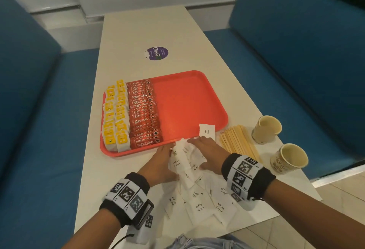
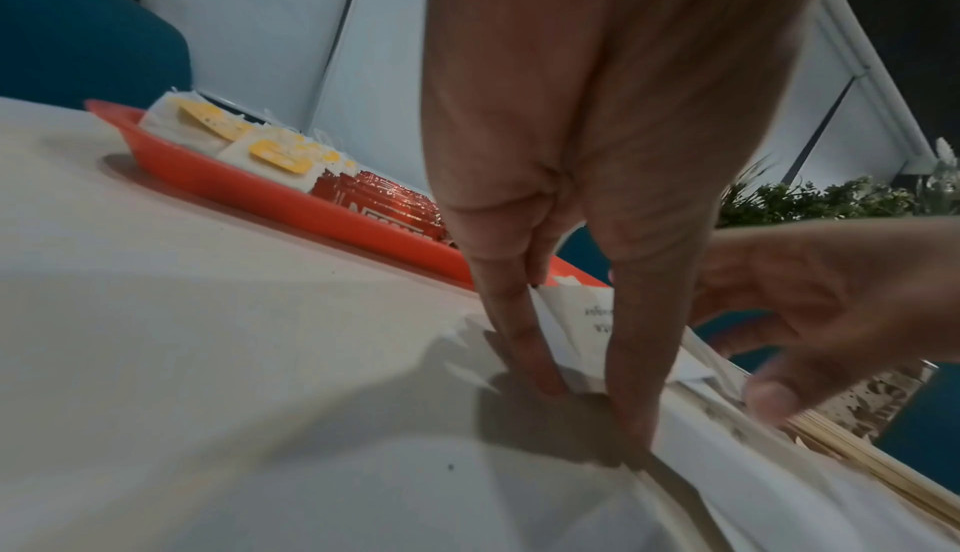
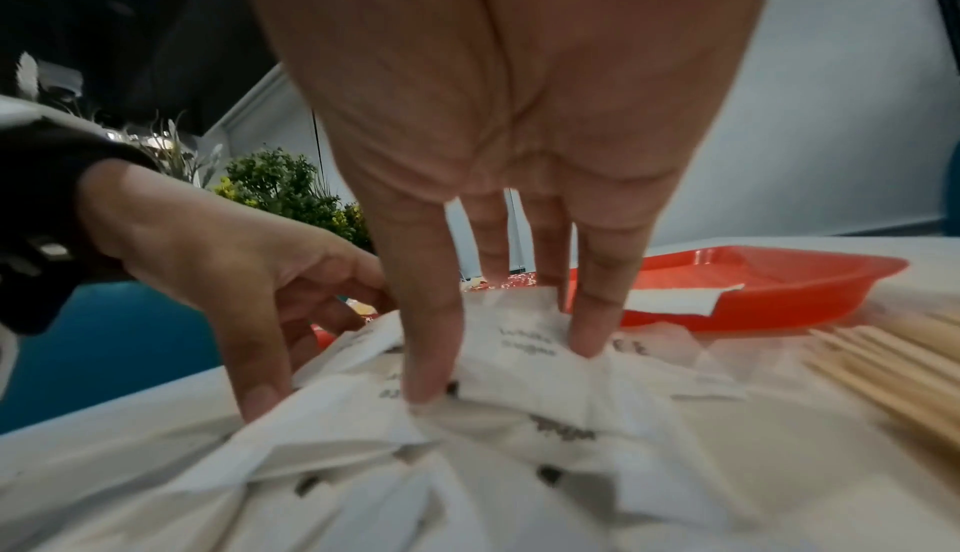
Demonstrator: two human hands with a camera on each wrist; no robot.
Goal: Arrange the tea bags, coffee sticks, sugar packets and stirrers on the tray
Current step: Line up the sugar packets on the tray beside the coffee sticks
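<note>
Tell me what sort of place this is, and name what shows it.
Probably a café or canteen booth. Blue padded bench seats flank a narrow white table that runs to the wall; a red serving tray holds rows of tea bags and Nescafe coffee sticks; two paper cups stand beside wooden stirrers.

Looks like a café or canteen booth: long white table [image 1: 138,31] flanked by blue padded benches [image 1: 296,41], with a round purple sticker [image 1: 157,53] stuck on top. Red serving tray [image 1: 187,100], two paper cups [image 1: 266,128] and decorative greenery [image 3: 280,183], possibly artificial, behind the seating.
</note>
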